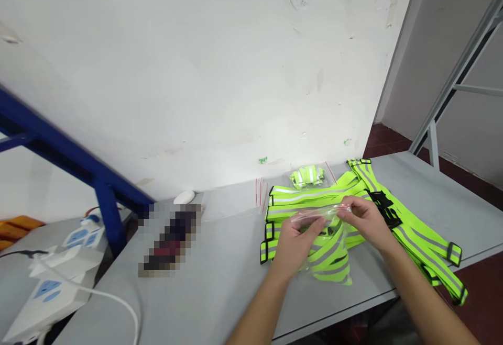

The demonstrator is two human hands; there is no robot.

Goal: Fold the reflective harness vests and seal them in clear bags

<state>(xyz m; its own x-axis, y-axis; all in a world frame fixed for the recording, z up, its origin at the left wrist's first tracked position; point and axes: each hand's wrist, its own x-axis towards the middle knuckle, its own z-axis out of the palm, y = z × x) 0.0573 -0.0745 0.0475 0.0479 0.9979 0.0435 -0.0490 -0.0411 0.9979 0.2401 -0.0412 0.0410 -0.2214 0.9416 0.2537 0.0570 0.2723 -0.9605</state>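
Note:
A clear zip bag [328, 253] hangs between my hands above the grey table, with a folded yellow-green reflective strap inside. My left hand [296, 243] pinches the bag's top on the left, thumb along the plastic. At the other end of the red-lined zip edge, my right hand [365, 219] grips the bag between thumb and fingers. Behind the bag lie several yellow-green reflective straps [314, 198] with silver stripes and black buckles. More straps [416, 235] spread to the right, with a black clip [387, 209] on them. Parts of the straps are hidden by my hands.
A filled bag [308, 176] lies by the wall, with flat clear bags [231, 201] to its left. A white oval object [184, 197] and a pixelated item [171, 240] sit further left. White power strips [58, 282] with a cable stand beside a blue metal frame [110, 214].

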